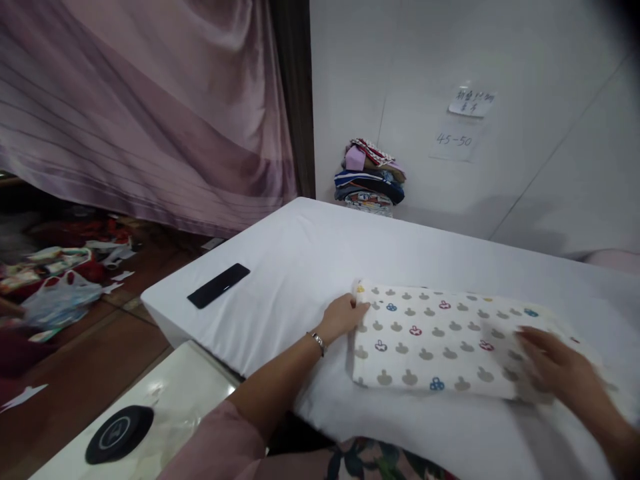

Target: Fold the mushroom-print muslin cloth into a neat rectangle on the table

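Observation:
A folded white cloth [440,340], printed with grey, red and blue mushroom shapes, lies flat on the white-covered table [320,253]. At the cloth's left edge, my left hand [344,315] is closed, with its fingers pinched on the border. A metal bracelet [319,343] circles that wrist. Over the right part of the cloth is my right hand [555,363], smeared by motion. Its fingers point left, and I cannot make out whether they grip the fabric.
A black phone [219,285] lies near the table's left corner. Folded clothes [370,177] are stacked beyond the far edge by the wall. Below left, a black round object [119,433] rests on a pale surface. A pink curtain [165,113] hangs behind; bags [63,300] litter the floor.

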Motion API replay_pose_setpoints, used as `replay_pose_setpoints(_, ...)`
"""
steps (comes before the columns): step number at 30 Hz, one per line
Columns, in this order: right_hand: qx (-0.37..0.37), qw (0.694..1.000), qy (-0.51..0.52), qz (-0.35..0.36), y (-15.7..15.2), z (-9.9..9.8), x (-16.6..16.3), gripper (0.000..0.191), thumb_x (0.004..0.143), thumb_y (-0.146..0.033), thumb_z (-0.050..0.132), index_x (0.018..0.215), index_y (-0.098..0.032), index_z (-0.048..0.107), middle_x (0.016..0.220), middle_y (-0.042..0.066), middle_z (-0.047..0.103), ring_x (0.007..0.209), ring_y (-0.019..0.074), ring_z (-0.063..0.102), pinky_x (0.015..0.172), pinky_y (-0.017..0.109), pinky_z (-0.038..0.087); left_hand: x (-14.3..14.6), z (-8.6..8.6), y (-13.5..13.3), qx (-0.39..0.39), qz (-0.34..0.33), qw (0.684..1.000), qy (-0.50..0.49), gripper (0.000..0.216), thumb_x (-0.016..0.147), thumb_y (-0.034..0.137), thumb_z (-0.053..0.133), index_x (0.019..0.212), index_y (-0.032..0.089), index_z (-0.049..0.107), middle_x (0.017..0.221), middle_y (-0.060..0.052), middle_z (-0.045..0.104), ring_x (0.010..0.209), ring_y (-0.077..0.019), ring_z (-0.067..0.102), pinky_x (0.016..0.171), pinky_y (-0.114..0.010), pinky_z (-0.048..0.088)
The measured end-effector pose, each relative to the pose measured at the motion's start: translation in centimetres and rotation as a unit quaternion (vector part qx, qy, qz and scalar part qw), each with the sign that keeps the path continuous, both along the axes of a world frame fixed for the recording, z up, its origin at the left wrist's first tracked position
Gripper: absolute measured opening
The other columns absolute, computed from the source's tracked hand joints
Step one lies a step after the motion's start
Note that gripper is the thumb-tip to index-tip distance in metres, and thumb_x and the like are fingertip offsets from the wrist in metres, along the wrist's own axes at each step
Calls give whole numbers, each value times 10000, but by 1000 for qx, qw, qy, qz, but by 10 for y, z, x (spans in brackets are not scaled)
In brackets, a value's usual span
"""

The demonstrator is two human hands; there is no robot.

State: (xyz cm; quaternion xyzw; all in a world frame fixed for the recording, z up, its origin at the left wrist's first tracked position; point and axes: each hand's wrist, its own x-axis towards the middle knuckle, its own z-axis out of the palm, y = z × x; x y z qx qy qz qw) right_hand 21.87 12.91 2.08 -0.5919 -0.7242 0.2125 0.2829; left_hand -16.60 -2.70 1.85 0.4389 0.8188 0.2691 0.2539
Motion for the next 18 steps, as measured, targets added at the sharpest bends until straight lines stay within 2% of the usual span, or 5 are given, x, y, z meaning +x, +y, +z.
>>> replay_pose_setpoints(2, -71, 992, 47, 88, -19, 2, -61, 358, 691, -519, 605, 922, -257, 684, 1002, 86, 693, 854, 256, 656, 695, 365, 512, 4, -3, 8, 11, 2, 1000, -2, 303, 808, 504, 508, 804, 206, 557, 796, 3, 643, 725, -164, 574, 596, -251, 377)
replay_pose_setpoints(5, -147, 961, 116, 205, -48, 6, -147, 386, 743, -507, 578, 1001, -230, 652, 891, 45, 690, 766, 202, 655, 638, 315, 521, 16, -9, 7, 59, -4, 998, 21, 232, 822, 431, 508, 871, 210, 558, 813, 2, 631, 721, -157, 562, 600, -249, 374)
replay_pose_setpoints(9, -201, 944, 138, 224, -60, 1, -224, 505, 772, -544, 545, 1128, -186, 558, 797, 35, 651, 592, 155, 609, 484, 261, 458, 26, -17, -2, 149, -52, 986, 58, 198, 837, 349, 496, 965, 214, 561, 831, 9, 623, 703, -139, 543, 640, -249, 381)
replay_pose_setpoints(13, -162, 961, 67, 213, -55, -10, -259, 463, 785, -527, 529, 1080, -172, 568, 700, 18, 631, 602, 162, 591, 532, 266, 429, 22, -21, -3, 188, -96, 977, 45, 155, 814, 306, 509, 897, 197, 583, 782, 18, 607, 672, -125, 516, 616, -234, 375)
replay_pose_setpoints(18, -104, 973, 14, 207, -51, -17, -266, 311, 785, -383, 499, 985, -178, 620, 709, 17, 635, 672, 173, 584, 607, 272, 405, 7, -23, 2, 171, -139, 975, -32, 183, 802, 288, 483, 816, 197, 642, 678, 37, 606, 619, -120, 511, 584, -223, 380)
